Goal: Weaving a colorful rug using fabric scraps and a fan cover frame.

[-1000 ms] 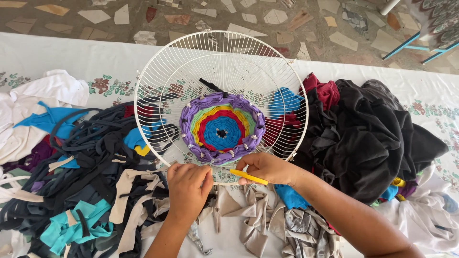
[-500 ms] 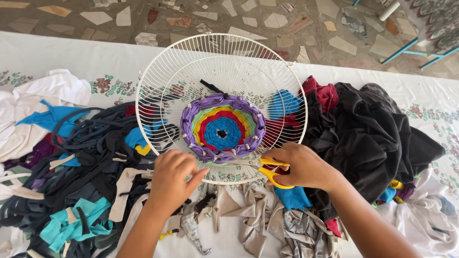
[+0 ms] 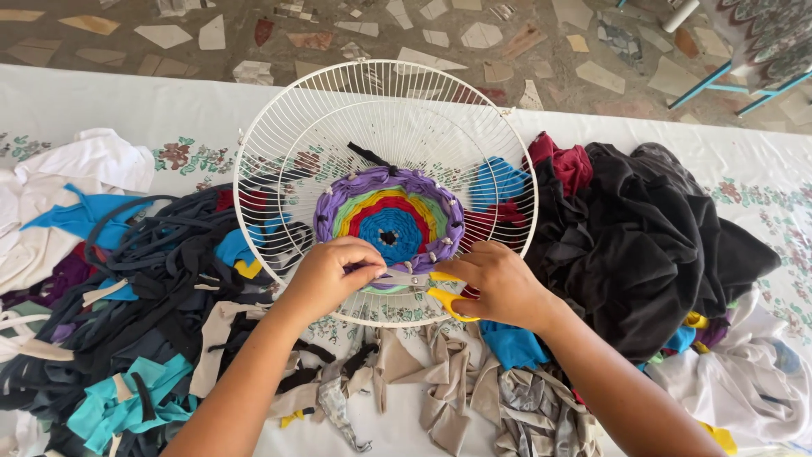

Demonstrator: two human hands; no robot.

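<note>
Done: round weave fills only the centre of the fan guard.
Left hand: pinching the purple strip.
Right hand: closed around scissors.
Left: outer wires bare.

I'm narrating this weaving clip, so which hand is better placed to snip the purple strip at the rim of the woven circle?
Probably the right hand: it holds the yellow-handled scissors, blades pointing at the purple strip that the left hand pinches by the woven circle.

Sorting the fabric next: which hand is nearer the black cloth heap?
Right. The right hand, holding yellow-handled scissors, lies just beside the black cloth heap; the left hand is farther, at the wire guard's lower left.
</note>
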